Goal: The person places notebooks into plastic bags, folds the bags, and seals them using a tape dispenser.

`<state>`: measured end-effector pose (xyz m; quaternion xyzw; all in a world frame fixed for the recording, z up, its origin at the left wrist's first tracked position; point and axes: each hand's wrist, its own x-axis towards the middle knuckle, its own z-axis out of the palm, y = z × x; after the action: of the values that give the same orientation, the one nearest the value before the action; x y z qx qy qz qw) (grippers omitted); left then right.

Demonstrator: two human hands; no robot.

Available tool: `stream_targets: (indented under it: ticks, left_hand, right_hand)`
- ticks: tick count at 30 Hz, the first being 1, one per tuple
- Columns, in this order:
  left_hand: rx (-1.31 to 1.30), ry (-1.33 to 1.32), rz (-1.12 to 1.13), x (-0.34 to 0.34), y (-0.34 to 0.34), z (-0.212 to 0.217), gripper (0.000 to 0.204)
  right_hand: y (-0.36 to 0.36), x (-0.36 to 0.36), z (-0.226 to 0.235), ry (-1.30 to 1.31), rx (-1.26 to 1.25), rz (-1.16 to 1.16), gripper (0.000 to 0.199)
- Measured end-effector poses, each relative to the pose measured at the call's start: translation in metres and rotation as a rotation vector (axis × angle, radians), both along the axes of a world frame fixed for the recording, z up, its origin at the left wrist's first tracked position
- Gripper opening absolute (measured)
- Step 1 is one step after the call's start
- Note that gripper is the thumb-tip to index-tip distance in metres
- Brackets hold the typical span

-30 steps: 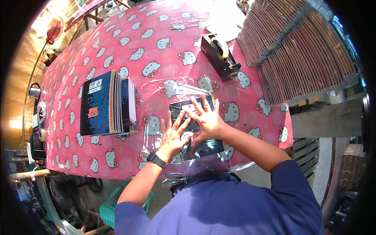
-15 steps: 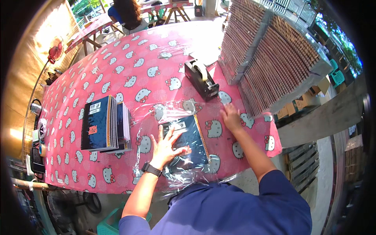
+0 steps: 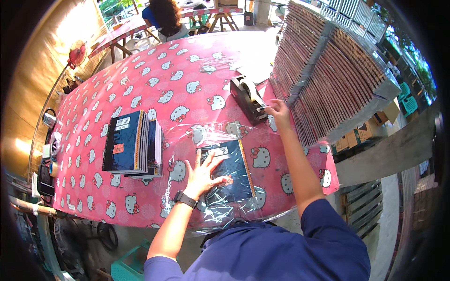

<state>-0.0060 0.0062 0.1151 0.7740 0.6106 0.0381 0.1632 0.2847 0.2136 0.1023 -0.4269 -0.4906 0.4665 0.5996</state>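
Note:
My left hand (image 3: 204, 174) lies spread on a dark blue spiral notebook (image 3: 236, 164), with clear plastic film (image 3: 187, 136) around and over it. Its fingers are apart, and a dark watch is on that wrist. At the black tape dispenser (image 3: 244, 104), my right hand (image 3: 280, 114) pinches the end of the clear tape (image 3: 262, 101). The strip runs from the roll to my fingertips. Left of the wrapped notebook stands a stack of spiral notebooks (image 3: 126, 143), the top one dark blue with an orange print.
A tall row of bundled spiral-bound books (image 3: 337, 79) rises on the right side of the pink patterned table (image 3: 89, 140). Cardboard boxes (image 3: 363, 133) stand beyond it. A red fan (image 3: 77, 54) is at the far left. Another person (image 3: 164, 21) sits at a farther table.
My right hand has moved forward and left from the table to the dispenser and now grips the tape end. My left hand stays on the notebook. The whole view has shifted slightly.

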Motion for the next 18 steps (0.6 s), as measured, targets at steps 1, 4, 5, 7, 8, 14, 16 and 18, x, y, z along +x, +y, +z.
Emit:
stream_targets:
  ticks: [1, 4, 5, 7, 8, 14, 16, 18]
  left_hand:
    - [-0.005, -0.012, -0.014, 0.006, 0.003, 0.003, 0.076]
    - [-0.02, -0.021, -0.014, 0.007, 0.002, 0.01, 0.078]
    - [-0.028, -0.021, -0.013, 0.005, 0.002, 0.01, 0.078]
    - [-0.052, -0.024, -0.004, 0.008, 0.004, 0.013, 0.078]
    - [-0.022, -0.037, -0.006, 0.01, 0.007, 0.013, 0.078]
    - [-0.095, -0.093, 0.045, 0.003, 0.004, 0.012, 0.085]
    - [-0.09, -0.109, 0.031, 0.007, 0.008, 0.013, 0.085]
    - [-0.094, -0.116, 0.02, 0.009, 0.009, 0.015, 0.086]
  right_hand:
    - [-0.005, 0.013, -0.002, -0.012, -0.005, -0.014, 0.04]
    - [-0.023, 0.023, -0.012, -0.191, -0.222, -0.054, 0.039]
    - [-0.022, 0.019, -0.003, -0.65, -0.121, -0.192, 0.038]
    - [-0.02, 0.013, 0.012, -1.562, 0.111, -0.448, 0.035]
    - [-0.017, 0.017, 0.022, -1.504, 0.036, -0.406, 0.034]
    - [-0.098, -0.073, 0.065, -0.442, -0.334, 0.678, 0.034]
    - [-0.121, -0.11, 0.06, -0.782, -0.289, 0.682, 0.045]
    - [-0.14, -0.123, 0.051, -1.312, -0.167, 0.475, 0.062]
